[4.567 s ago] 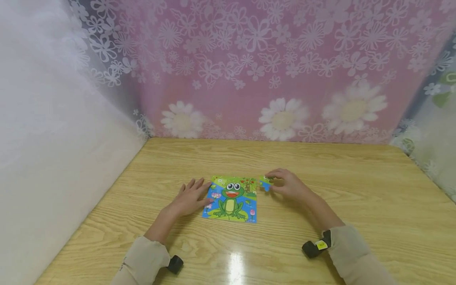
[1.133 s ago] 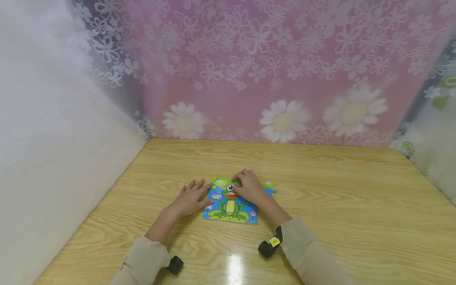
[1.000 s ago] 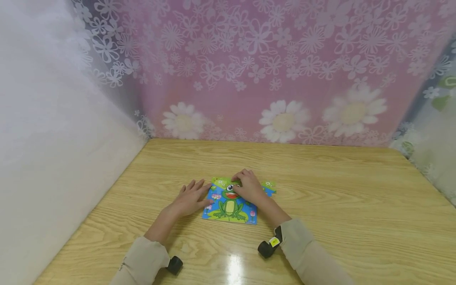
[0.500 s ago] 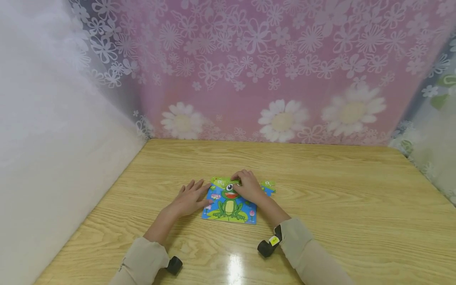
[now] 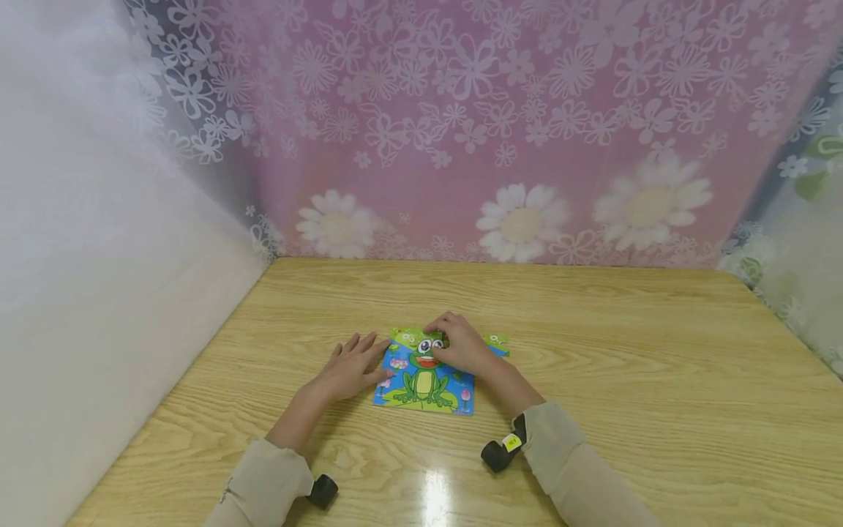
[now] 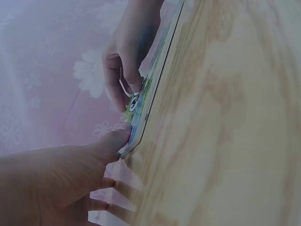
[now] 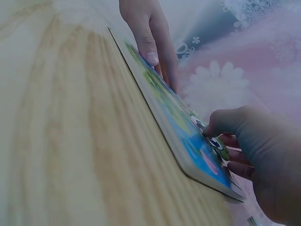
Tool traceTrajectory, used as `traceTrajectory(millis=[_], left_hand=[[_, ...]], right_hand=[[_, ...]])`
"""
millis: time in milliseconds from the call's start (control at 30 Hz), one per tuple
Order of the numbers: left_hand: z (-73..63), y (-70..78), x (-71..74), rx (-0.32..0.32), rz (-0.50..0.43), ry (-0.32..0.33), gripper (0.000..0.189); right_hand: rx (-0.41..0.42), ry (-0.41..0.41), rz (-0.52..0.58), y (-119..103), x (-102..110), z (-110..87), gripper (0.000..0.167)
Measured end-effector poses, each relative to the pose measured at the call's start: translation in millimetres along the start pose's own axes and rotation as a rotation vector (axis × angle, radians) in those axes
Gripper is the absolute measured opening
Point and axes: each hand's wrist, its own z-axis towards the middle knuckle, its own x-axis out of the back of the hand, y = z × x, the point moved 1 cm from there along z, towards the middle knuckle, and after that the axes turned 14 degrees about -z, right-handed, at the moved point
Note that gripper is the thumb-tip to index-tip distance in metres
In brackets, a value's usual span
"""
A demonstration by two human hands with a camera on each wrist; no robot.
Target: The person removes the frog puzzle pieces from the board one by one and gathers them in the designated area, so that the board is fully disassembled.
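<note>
A square frog jigsaw puzzle (image 5: 424, 384) lies flat on the table, with a frog on a lily pad over blue water. At its left edge my left hand (image 5: 352, 366) rests with fingers spread, the thumb on the board's border. My right hand (image 5: 461, 344) is over the frog's head and pinches a puzzle piece (image 7: 217, 143) bearing an eye between thumb and fingers. In the right wrist view that piece stands tilted up from the board. The puzzle's upper right corner is hidden behind the right hand in the head view.
A loose green and blue puzzle piece (image 5: 498, 341) lies just right of the board. The wood-grain table (image 5: 626, 351) runs back to a pink flowered curtain (image 5: 408, 146). A white sheet (image 5: 118, 241) hangs along the left side.
My right hand let go of the loose piece at the right and moved left onto the frog's head. Just now it has shifted slightly, and both eyes show. The left hand stays put.
</note>
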Motion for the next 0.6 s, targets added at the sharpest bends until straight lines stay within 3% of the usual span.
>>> traceTrajectory(millis=[300, 600], left_hand=[[-1.4, 1.6, 0.1, 0.001, 0.005, 0.002, 0.063], [1.0, -1.4, -0.6, -0.006, 0.006, 0.007, 0.064]], right_hand=[[0.084, -0.078, 0.030, 4, 6, -2.1, 0.037], [0.113, -0.133, 0.065, 11, 6, -0.1, 0.042]])
